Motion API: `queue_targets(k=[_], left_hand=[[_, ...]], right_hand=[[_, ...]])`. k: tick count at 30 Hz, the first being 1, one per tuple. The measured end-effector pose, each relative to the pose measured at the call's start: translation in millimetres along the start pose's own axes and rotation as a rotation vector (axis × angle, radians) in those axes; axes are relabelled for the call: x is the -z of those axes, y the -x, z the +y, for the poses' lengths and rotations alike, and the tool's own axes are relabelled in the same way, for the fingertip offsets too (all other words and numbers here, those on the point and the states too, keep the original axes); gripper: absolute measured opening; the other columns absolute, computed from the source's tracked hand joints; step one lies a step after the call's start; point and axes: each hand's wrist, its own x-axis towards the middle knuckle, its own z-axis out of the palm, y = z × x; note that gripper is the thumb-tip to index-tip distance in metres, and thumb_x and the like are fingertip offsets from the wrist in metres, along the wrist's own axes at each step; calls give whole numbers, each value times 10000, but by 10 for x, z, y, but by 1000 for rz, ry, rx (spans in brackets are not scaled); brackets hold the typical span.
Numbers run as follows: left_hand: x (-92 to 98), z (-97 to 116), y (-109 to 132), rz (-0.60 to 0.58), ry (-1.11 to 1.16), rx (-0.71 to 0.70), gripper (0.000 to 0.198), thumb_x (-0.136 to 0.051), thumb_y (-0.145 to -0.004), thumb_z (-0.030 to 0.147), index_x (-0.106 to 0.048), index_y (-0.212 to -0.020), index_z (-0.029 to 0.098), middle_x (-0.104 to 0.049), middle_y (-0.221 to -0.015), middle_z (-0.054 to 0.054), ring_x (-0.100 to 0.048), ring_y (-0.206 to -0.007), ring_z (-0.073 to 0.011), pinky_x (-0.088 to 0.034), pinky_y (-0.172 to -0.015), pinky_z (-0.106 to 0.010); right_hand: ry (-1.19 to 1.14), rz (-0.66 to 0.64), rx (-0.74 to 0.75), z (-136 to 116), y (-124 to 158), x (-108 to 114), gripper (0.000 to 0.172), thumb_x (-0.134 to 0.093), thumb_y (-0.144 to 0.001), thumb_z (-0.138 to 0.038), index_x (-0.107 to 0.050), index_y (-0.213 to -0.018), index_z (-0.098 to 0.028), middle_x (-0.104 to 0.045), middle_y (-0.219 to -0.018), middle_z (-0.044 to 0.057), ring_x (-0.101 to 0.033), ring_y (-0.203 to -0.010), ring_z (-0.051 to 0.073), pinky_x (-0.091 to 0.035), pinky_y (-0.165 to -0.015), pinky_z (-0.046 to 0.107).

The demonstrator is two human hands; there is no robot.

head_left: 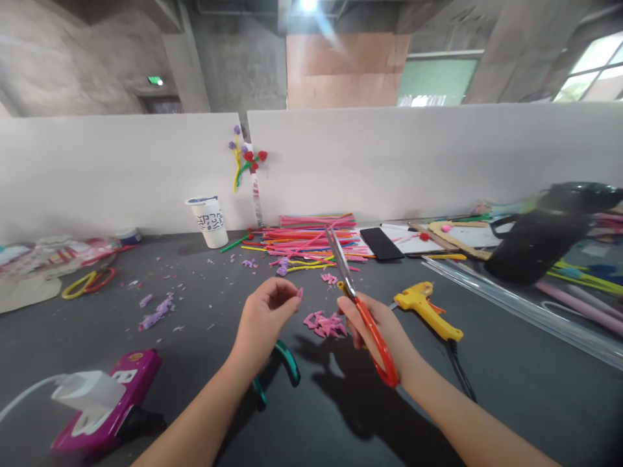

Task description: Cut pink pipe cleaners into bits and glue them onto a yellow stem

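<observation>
My left hand is closed in a pinch on a small pink piece that looks like cut pipe cleaner. In my right hand is a pair of scissors with red handles, blades pointing up and away. Between the hands, a small pile of pink cut pieces lies on the dark table, with a smaller cluster of pink pieces beyond it. Teal-handled pliers lie partly hidden beneath my left hand and forearm.
Pink and red pipe cleaners lie along the white partition. A yellow glue gun and clear sticks are at right, near a black jug. A paper cup stands back left; a magenta power strip sits front left.
</observation>
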Motion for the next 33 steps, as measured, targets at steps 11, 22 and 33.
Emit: queue_targets(k=[11, 22, 33], left_hand=[[-55, -268, -39, -167, -632, -165, 139, -483, -752, 227, -618, -748, 197, -617, -732, -4, -554, -663, -143, -413, -647, -252], [110, -321, -201, -104, -676, 33, 123, -452, -710, 257, -547, -745, 187, -569, -605, 16, -571, -576, -160, -411, -552, -254], [-166, -111, -465, -402, -744, -42, 153, -485, -704, 193, -636, -727, 194, -643, -684, -2, -579, -655, -159, -402, -599, -242]], right_hand=[[-178, 13, -73, 103, -129, 71, 450, -406, -730, -634, -486, -683, -194, -409, -404, -71, -411, -329, 96, -334, -377, 218], [32, -31, -82, 114, -159, 132, 104, -464, -763, -294, -496, -772, -195, -394, -414, -93, -412, -359, 88, -321, -424, 201], [518, 5, -88, 41, -71, 564, 136, -539, -719, -316, -580, -765, -195, -636, -688, 59, -566, -643, 211, -281, -532, 259]])
